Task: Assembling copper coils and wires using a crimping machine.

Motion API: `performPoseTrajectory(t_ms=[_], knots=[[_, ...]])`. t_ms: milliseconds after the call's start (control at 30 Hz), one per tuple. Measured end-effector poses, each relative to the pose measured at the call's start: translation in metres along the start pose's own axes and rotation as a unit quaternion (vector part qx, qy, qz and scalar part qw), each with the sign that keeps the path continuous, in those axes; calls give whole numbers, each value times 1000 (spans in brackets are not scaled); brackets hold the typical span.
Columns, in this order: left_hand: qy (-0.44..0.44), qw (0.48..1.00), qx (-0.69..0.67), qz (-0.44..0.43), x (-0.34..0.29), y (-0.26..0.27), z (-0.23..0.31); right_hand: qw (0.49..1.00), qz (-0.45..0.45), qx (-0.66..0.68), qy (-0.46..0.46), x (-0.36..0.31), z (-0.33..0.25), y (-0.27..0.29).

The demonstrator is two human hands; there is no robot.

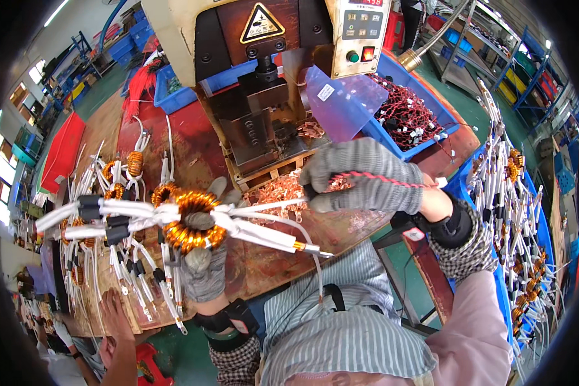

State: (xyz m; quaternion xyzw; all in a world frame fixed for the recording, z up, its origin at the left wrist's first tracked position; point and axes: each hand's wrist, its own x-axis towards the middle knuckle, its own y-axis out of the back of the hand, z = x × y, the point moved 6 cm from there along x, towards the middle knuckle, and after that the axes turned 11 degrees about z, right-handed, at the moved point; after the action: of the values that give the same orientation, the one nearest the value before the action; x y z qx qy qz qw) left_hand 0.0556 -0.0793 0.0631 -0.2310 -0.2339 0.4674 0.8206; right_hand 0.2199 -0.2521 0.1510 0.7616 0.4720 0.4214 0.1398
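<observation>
Near the press [254, 125], the coil [211, 238] grasped in the left hand [202, 273] could be snagged by red wire [379, 179] clutched in the right hand [367, 161].

Holding in the left gloved hand [202, 273] a copper coil [196, 239] with thick white cables [264, 237], the thumb put through the ring. Curling the right gloved hand [367, 175] at the end of one thin white cable; difficult to tell if gripping it. To see behind the hands: a machine [257, 132], small copper pieces [280, 193] before it on the reddish table [264, 276], a blue box [424, 149] of red-black wires [402, 109]. Also visible, at lower left, another person's bare hand [114, 315].
</observation>
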Motion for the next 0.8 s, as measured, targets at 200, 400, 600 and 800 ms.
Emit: performPoseTrajectory(t_ms=[200, 400, 600, 800], knots=[[179, 962, -185, -92, 2, 28, -49, 990, 5, 114, 77, -14, 9, 6], [237, 910, -286, -187, 39, 31, -62, 963, -120, -237, 52, 110, -22, -22], [220, 838, -348, -358, 27, -32, -34, 974, 127, -108, 152, 94, 26, -82], [166, 774, -399, -463, 5, -32, 9, 919, -174, 36, -353, 25, 74, -88]])
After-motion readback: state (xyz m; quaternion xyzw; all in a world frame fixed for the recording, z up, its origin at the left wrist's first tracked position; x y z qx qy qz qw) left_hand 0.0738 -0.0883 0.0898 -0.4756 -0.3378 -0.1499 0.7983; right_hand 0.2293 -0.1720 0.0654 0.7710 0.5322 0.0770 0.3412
